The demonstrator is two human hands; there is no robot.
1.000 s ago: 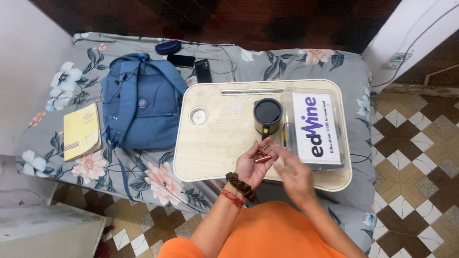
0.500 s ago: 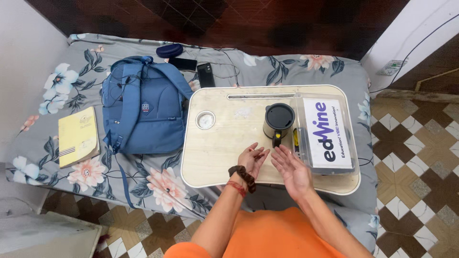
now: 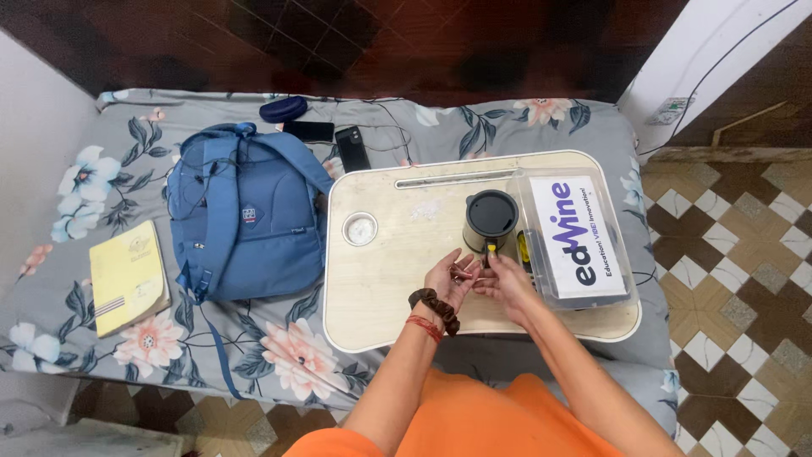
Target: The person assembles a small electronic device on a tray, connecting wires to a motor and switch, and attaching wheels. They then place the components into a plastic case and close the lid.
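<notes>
Lying across a floral grey bedspread (image 3: 541,127), a pale wooden lap table (image 3: 397,279) carrying a dark round lidded steel mug (image 3: 491,222) beside a clear plastic box (image 3: 584,237) at its right edge. Cupping small reddish-brown pieces (image 3: 463,272) in the open left hand (image 3: 447,281) — near the front edge; right hand (image 3: 506,281) fingertips pinching at them — sorting seemingly underway, nothing set down.

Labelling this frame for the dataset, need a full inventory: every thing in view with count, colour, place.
lap table: 1, pale wood, on the bed
cup: 1, dark lid, metal body, on the lap table
clear box: 1, transparent with white label, right side of the lap table
backpack: 1, blue, left of the lap table
notebook: 1, yellow, far left
phones: 2, black, behind the lap table
pouch: 1, dark blue, back edge
bedsheet: 1, grey floral
left hand: 1, palm up, small reddish items in it
right hand: 1, fingers at the left palm
</notes>
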